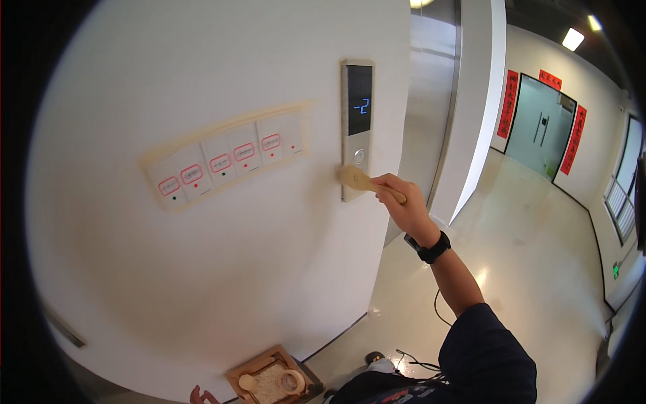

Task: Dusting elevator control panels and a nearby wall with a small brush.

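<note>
On the white wall (202, 269), just below the round button of a tall silver panel (357, 130), is the head of my wooden brush (355, 178). It covers part of the panel's left edge, but I cannot tell if it touches. My right hand (400, 203) has its fingers clamped on the brush handle, and I wear a black watch (431, 249). To the left are flat switch plates (232, 161) with red marks. Low down, my left hand (202, 396) only peeks in, so I cannot tell if its fingers are apart or together. It is near a wooden tray (253, 362) with pale bits (270, 385) inside.
</note>
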Motion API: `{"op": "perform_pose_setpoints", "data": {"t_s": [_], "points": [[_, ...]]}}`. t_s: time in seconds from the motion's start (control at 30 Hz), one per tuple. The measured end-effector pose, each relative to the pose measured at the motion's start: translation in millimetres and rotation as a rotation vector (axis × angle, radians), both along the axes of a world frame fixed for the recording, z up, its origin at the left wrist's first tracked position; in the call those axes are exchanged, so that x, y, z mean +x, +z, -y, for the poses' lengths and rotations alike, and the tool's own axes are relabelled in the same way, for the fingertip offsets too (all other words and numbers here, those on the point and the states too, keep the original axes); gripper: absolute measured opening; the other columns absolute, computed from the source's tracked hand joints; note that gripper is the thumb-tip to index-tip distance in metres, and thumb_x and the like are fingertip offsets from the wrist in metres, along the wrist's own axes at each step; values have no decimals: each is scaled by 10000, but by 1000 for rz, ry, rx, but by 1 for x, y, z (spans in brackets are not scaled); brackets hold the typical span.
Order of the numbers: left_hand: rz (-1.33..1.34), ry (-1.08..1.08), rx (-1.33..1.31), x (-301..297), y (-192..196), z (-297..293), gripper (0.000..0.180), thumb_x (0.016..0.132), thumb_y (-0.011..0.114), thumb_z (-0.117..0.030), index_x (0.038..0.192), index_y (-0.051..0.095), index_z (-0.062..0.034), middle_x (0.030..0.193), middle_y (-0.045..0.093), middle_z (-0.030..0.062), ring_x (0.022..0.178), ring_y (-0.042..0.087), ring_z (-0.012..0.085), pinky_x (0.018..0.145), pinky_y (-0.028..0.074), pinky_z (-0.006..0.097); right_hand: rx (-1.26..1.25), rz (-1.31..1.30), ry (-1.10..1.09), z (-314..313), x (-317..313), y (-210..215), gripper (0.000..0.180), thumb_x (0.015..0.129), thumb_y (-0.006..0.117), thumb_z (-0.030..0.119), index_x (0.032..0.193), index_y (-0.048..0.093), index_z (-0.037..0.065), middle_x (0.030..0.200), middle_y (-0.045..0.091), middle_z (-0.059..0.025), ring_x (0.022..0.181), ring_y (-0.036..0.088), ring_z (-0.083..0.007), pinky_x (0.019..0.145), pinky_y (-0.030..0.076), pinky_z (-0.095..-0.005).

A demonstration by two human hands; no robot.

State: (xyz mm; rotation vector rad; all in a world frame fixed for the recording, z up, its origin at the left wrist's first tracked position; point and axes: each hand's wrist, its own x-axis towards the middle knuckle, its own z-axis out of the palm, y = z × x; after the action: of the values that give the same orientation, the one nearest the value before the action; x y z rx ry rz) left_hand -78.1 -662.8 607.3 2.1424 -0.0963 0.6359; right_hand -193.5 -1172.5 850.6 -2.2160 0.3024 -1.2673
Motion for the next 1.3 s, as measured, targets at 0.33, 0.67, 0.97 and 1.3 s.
{"op": "perform_pose_setpoints", "data": {"t_s": [0.33, 0.67, 0.97, 1.3], "points": [[116, -3, 78, -2, 16, 63, 290, 894, 538, -189, 1125, 525, -15, 1060, 519, 128, 877, 533, 235, 726, 446, 345, -58, 525, 293, 98, -29, 93, 253, 907, 459, 151, 1116, 552, 44, 936, 605, -39, 792, 536, -84, 665, 406, -202], [48, 56, 98, -17, 30, 124, 297, 889, 534, -192, 1135, 523, -24, 1083, 518, 128, 884, 533, 235, 740, 450, 347, 53, 543, 334, 153, -24, 96, 215, 846, 483, 113, 985, 610, 9, 839, 631, -46, 770, 589, -105, 686, 417, -215], [58, 63, 156, -41, 41, 174, 304, 892, 516, -193, 1139, 524, -17, 1102, 507, 144, 900, 529, 256, 748, 449, 367, 215, -118, 470, 197, -24, 51, 211, 851, 451, 72, 974, 598, -17, 883, 617, -73, 791, 580, -134, 739, 429, -247], [19, 102, 193, -65, 39, 215, 323, 899, 506, -226, 1151, 524, -25, 1102, 502, 139, 916, 515, 253, 759, 437, 375, 351, 84, 620, 219, -23, -7, 190, 827, 488, 98, 933, 594, -17, 794, 615, -72, 759, 567, -115, 672, 425, -229]]}}
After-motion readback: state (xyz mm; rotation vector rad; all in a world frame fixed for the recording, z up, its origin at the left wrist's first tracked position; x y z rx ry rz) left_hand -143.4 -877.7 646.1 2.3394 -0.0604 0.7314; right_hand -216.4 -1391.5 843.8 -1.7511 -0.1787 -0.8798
